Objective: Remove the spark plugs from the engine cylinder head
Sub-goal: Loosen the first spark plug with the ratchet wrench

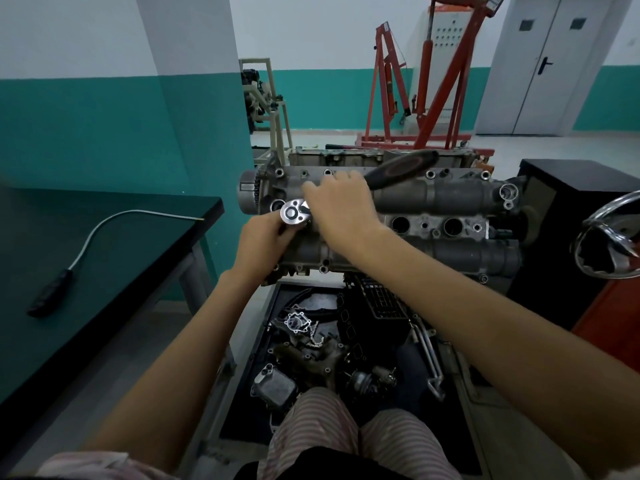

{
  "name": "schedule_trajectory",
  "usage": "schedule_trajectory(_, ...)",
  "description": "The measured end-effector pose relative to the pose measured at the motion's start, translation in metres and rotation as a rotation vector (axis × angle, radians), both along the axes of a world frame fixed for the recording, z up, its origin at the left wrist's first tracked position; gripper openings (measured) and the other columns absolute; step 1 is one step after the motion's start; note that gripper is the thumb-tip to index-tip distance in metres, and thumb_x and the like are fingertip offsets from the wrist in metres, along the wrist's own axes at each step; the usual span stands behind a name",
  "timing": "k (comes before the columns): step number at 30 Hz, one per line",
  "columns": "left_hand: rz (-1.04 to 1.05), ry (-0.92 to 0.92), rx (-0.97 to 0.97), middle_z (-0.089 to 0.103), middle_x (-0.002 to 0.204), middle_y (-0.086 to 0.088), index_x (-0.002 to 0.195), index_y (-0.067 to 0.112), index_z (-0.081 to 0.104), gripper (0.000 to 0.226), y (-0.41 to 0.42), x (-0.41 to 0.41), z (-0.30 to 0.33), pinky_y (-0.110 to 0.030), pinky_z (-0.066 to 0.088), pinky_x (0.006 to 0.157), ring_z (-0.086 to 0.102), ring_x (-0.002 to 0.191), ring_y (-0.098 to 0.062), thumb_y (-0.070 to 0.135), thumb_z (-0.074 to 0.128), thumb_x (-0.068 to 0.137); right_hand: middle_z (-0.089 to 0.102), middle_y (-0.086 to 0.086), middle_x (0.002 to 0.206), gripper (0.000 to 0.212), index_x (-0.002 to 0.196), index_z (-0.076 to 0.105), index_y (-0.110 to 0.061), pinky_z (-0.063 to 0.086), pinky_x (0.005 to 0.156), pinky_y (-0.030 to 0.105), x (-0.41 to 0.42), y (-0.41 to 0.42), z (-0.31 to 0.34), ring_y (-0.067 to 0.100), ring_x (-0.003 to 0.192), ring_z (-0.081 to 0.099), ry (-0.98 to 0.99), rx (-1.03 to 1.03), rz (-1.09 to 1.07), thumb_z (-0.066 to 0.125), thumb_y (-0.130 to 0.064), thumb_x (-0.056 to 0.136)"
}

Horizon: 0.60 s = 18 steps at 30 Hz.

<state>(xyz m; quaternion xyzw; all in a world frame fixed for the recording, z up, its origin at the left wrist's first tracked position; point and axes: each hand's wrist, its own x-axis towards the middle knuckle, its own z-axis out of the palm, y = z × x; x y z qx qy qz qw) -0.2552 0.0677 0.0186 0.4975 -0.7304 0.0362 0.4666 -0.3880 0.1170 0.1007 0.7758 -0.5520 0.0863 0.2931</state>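
The cylinder head (pixel 433 199) sat at twelve o'clock. The left hand (pixel 261 237) pinched the ratchet head (pixel 294 212) over the leftmost plug well; the right hand (pixel 341 206) wrapped the ratchet handle (pixel 398 168). Loosening seemed underway; next, swing the handle anticlockwise.

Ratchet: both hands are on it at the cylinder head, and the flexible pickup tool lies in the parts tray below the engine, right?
Not quite. The head view shows the flexible pickup tool lying on the dark table at the left, not in the parts tray. Both hands are on the ratchet at the cylinder head.
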Motion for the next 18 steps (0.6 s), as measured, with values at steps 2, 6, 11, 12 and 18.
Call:
schedule_trajectory(2,-0.043,0.034,-0.013,0.063,0.061,-0.013,0.065,0.006,0.06,0.016,0.002,-0.001,0.0,-0.027,0.021,0.052,0.048,0.055,-0.016,0.014,0.063,0.078,0.06,0.008,0.106,0.021,0.105,0.046,-0.014,0.034,0.081,0.035,0.01,0.006,-0.017,0.027,0.098,0.054,-0.053,-0.038,-0.004,0.053,-0.013,0.085)
schedule_trajectory(6,-0.056,0.017,0.081,0.039,0.049,0.004,0.052,0.021,0.036,0.023,0.007,-0.001,0.004,-0.028,0.021,0.048,0.036,0.055,-0.016,0.019,0.051,0.069,0.056,0.014,0.103,0.036,0.112,0.036,-0.002,0.041,0.073,0.034,0.033,0.024,-0.043,0.027,0.091,0.057,-0.937,0.613,0.028,0.057,-0.015,0.085)
schedule_trajectory(11,-0.057,-0.006,0.072,0.057,0.055,-0.005,0.061,0.015,0.058,0.011,0.006,-0.001,0.005,-0.029,0.019,0.05,0.047,0.058,-0.022,0.013,0.058,0.072,0.048,0.006,0.07,0.009,0.082,0.049,-0.008,0.046,0.051,0.025,0.009,0.01,-0.011,0.024,0.067,0.058,-0.748,0.865,0.149,0.046,-0.006,0.09)
schedule_trajectory(12,-0.023,0.001,0.049,0.064,0.064,-0.011,0.069,0.009,0.064,0.01,0.004,-0.002,0.003,-0.028,0.02,0.052,0.052,0.061,-0.024,0.014,0.064,0.077,0.051,0.005,0.078,0.006,0.087,0.051,-0.011,0.043,0.055,0.027,0.003,0.005,-0.005,0.025,0.079,0.061,-0.391,0.577,0.081,0.046,-0.008,0.09)
schedule_trajectory(18,0.035,0.001,0.01,0.064,0.063,-0.02,0.065,0.001,0.061,0.024,0.0,-0.005,-0.001,-0.028,0.025,0.053,0.057,0.057,-0.034,0.019,0.062,0.081,0.06,0.008,0.104,0.012,0.1,0.047,-0.013,0.034,0.079,0.034,0.008,0.006,-0.025,0.026,0.095,0.052,-0.094,-0.086,0.015,0.048,-0.016,0.088)
